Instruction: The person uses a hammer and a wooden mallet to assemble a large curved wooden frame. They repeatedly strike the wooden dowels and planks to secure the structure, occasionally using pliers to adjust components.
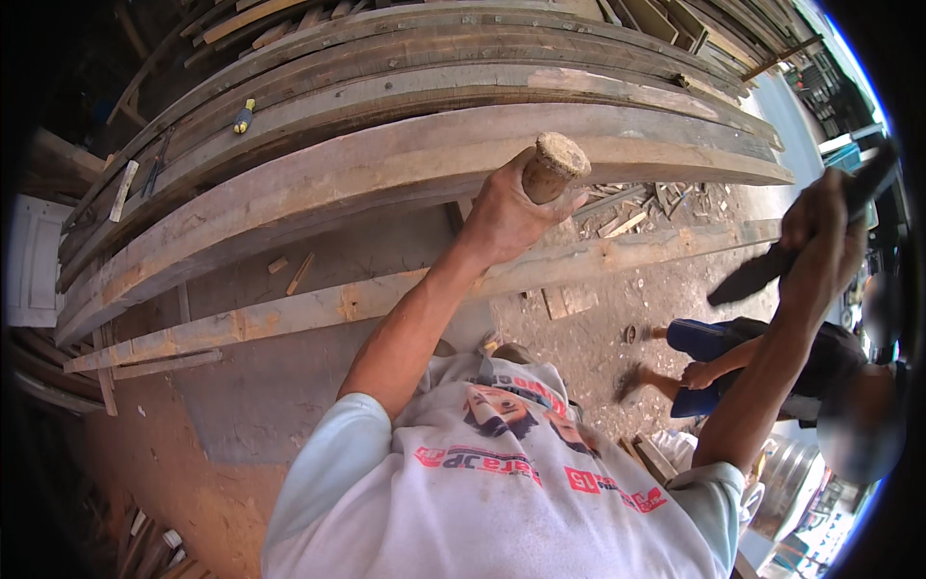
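Observation:
My left hand [503,217] is wrapped round a thick wooden handle [562,154] with a battered, flared end facing up. What lies below that handle is hidden by my fingers. It is held over a long wooden beam [386,154], close to the beam's near edge. Up at the right, my right hand [820,241] grips a long dark bar-shaped piece [748,278], raised well off the beam. Blur and shade hide the piece's exact kind. A narrower timber [328,307] runs across below my left forearm.
More beams [415,43] lie side by side at the back, with a yellow-and-dark-handled tool [244,117] on them. Wood chips [627,217] litter the ground. At the right sits another person [733,357]. A grey sheet [260,405] lies on the floor.

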The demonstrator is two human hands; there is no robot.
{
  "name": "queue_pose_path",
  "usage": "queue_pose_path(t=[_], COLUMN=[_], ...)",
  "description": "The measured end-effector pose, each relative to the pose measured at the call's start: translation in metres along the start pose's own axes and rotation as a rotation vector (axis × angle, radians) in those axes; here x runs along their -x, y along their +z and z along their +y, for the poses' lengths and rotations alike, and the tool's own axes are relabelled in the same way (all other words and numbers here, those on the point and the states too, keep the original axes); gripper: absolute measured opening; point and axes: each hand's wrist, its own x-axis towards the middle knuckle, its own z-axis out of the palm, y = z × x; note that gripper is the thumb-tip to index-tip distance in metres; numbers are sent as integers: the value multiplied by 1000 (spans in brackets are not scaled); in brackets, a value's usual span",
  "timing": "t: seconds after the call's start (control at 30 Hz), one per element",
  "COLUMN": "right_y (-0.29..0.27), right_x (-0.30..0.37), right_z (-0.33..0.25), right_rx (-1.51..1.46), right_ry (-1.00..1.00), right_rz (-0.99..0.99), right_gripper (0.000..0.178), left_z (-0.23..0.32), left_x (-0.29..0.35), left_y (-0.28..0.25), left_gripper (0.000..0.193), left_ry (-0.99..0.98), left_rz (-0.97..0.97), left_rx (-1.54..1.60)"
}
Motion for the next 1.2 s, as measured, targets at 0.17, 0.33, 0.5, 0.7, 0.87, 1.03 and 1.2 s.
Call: queue_pose_path(t=[0.17, 0.33, 0.5, 0.7, 0.87, 1.03, 1.2], right_y=[2, 21, 6, 11, 24, 28, 54], right_x=[61, 72, 16, 75, 82, 125, 147], right_z=[48, 23, 21, 77, 47, 119, 184], right_rx=[515, 666, 113, 548, 536, 358, 252], right_ry=[-61, 312, 77, -36, 349, 490, 505], right_rz=[-557, -912, -258, -781, -926, -615, -451], right_gripper=[19, 17, 21, 25, 25, 25, 26], left_z=[2, -14, 1, -4, -11, 12, 8], left_x=[-2, -1, 1, -4, 3, -10, -18], left_y=[6, 5, 1, 10, 0, 6, 6], left_gripper=[49, 48, 46, 48, 50, 50, 46], left_ry=[-28, 14, -39, -92, -81, -52, -128], left_rz=[0, 41, 5, -27, -19, 42, 31], left_rx=[32, 94, 3, 78, 23, 49, 20])
